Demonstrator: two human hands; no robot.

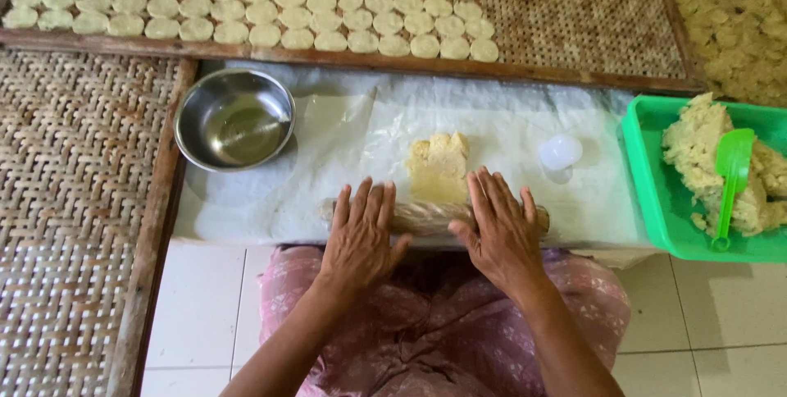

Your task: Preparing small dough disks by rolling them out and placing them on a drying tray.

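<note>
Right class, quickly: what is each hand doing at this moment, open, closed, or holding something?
Left hand: open, palm flat on the rolling pin.
Right hand: open, fingers spread, also pressed flat on the rolling pin, just behind the dough.

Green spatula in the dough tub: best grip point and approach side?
Judging by its pose, grip the green spatula by its thin handle near the lower end, coming from above on the near side. Its blade rests up on the dough lump, while the handle slopes down free toward the green tub front rim.

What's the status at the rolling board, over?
Both hands, left and right, flat on rolling pin. Dough slab partly flattened ahead. Nothing in its path.
</note>
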